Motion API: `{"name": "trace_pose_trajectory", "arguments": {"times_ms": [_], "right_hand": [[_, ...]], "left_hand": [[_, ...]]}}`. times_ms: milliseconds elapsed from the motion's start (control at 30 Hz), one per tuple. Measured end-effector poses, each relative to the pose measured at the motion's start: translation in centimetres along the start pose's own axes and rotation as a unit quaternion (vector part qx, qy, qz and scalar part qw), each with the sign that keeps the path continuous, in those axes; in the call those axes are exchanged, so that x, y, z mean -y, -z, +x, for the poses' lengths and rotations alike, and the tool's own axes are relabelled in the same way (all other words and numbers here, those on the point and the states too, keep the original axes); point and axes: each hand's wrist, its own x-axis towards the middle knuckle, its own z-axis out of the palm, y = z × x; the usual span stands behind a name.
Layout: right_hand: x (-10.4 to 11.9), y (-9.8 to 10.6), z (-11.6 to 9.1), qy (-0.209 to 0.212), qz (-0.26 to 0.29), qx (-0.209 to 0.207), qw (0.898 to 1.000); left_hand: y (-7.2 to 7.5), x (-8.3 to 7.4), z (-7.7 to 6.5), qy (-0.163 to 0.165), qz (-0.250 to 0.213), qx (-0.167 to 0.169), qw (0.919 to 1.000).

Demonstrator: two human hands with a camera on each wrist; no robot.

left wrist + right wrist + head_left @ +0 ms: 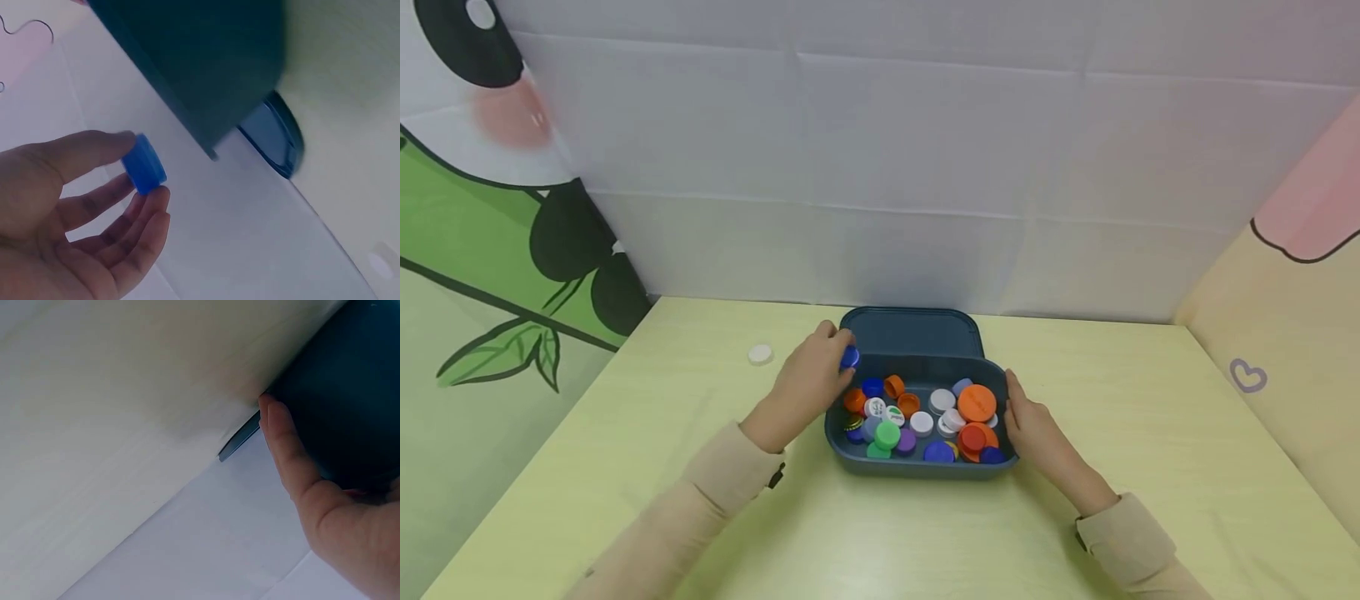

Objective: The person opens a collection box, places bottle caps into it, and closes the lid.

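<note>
My left hand [808, 379] pinches a blue bottle cap [144, 164] between thumb and fingertips, raised by the left end of a dark blue box [917, 470]. Many bottle caps lie inside that box: orange, white, green, purple and blue ones, among them a large orange cap [977, 403] and a light green cap [887, 434]. Against the box's right end rests my right hand [1037, 429], its fingers fairly straight along the outer wall in the right wrist view.
Behind the box lies a dark blue lid [913, 332], partly covered by the box's back rim. A single white cap [761, 355] is on the pale wooden table [880, 542], left of the left hand. A white sheet [925, 167] hangs along the table's back edge.
</note>
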Motion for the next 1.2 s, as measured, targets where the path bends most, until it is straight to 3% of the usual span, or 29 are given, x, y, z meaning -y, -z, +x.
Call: {"name": "trace_pose_trajectory", "arguments": {"times_ms": [333,533,667,833,1200], "right_hand": [[-0.1,-0.2,0.0,0.001,-0.003,-0.005,1.000],[-0.2,-0.3,0.0,0.004,-0.002,-0.006,1.000],[-0.2,-0.3,0.0,0.005,0.000,-0.006,1.000],[-0.1,-0.2,0.0,0.004,-0.002,-0.006,1.000],[-0.2,-0.3,0.1,0.003,-0.002,-0.006,1.000]], "left_hand": [[-2.1,-3.7,-0.8,-0.070,0.014,0.083,0.9940],[-3.5,-4.5,-1.1,-0.108,0.066,0.116,0.9851],[-4.1,-4.7,-0.9,-0.122,0.064,0.126,0.9824],[-4.8,-4.9,-0.7,-0.132,0.042,0.136,0.9810],[-5.5,-4.7,-0.5,-0.118,0.025,0.144,0.9823]]}}
